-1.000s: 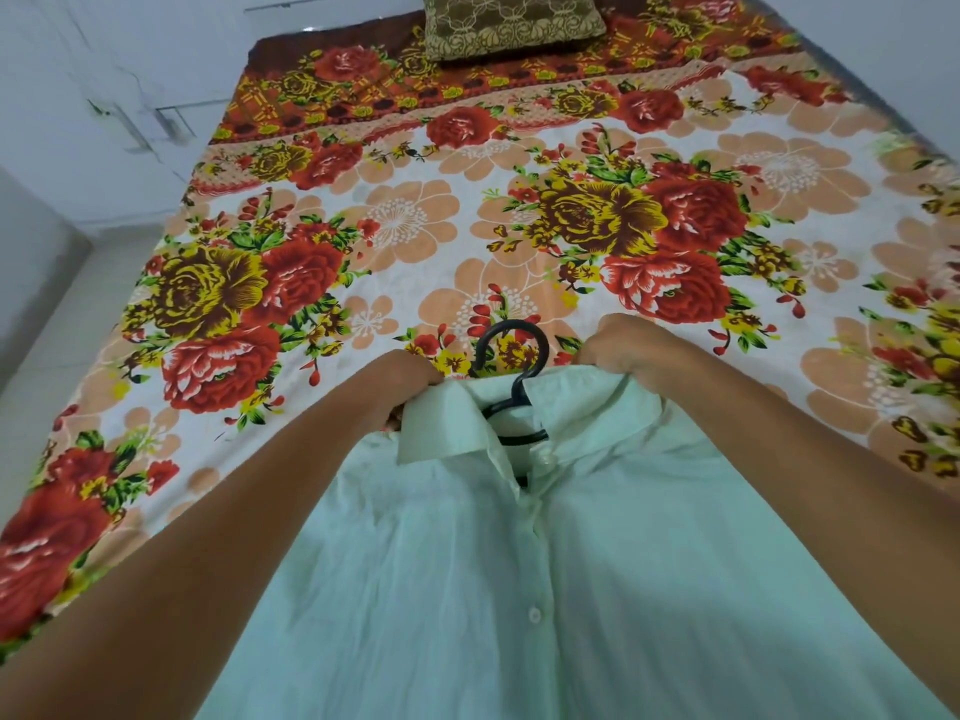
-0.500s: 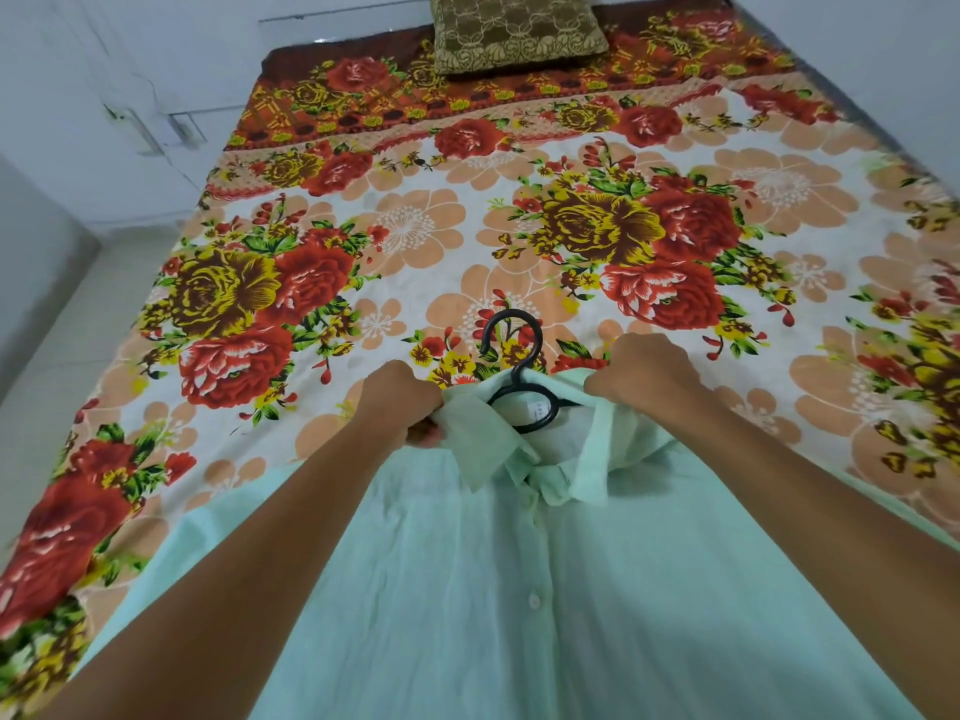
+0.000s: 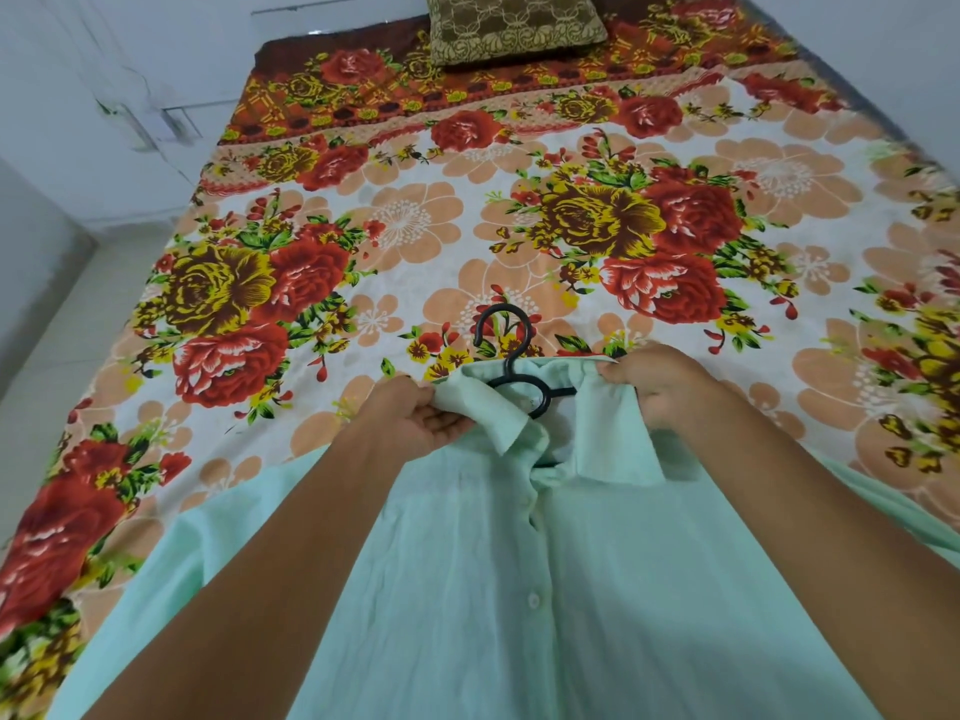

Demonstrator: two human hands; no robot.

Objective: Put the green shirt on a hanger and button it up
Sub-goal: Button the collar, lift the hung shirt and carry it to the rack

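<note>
- The frame is filled by a bed (image 3: 519,210) covered with a floral sheet (image 3: 415,236) in red, yellow and peach.
- A brown patterned pillow (image 3: 514,26) is seen at the far end of the bed, well apart from everything else.
- White walls and a pale floor (image 3: 57,330) are seen to the left of the bed.
- The green shirt (image 3: 519,589) is laid front-up on the near part of the bed, with its placket closed down the middle and two buttons visible.
- Much of the shirt's front is crossed by both forearms.
- The left collar point is pinched by the left hand (image 3: 415,423), fingers curled closed on the cloth.
- The right collar edge is gripped by the right hand (image 3: 660,381), closed on the fabric.
- A black hanger (image 3: 511,356) is set inside the shirt's neck, its hook lying on the sheet beyond the collar; its shoulders are hidden by the cloth.
</note>
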